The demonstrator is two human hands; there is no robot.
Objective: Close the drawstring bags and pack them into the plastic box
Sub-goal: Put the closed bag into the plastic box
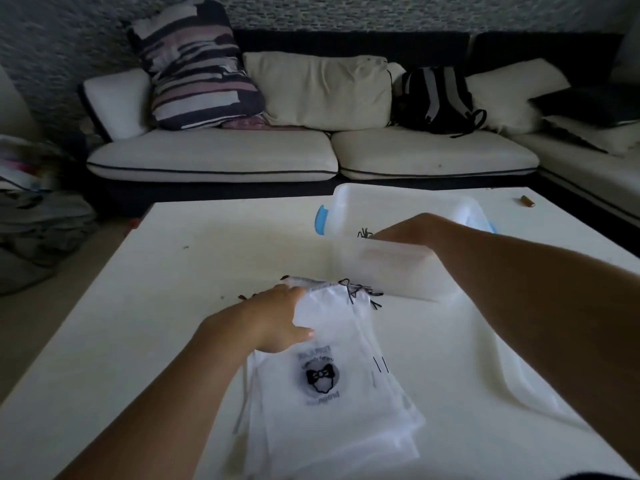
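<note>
Left hand [277, 320] pinches the top bag of the stack [329, 382] near the table's front edge; right hand [401, 233], grip hidden, reaches into the plastic box [381, 271] beyond

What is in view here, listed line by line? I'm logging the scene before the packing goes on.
plastic box: one, translucent white with blue handles, on the table, far right of centre
drawstring bags: a stack, count unclear, white with black cords, top one has a black bow logo, near table centre
table: one, white, foreground
small cylinder: one, brown, far right table corner
sofa: one, cream cushions with dark trim, behind the table
striped pillow: one, dark, pink and white, left on the sofa
backpack: one, black and grey, on the sofa
left hand: on the top of the bag stack
right hand: reaching into the box, grip hidden
</note>
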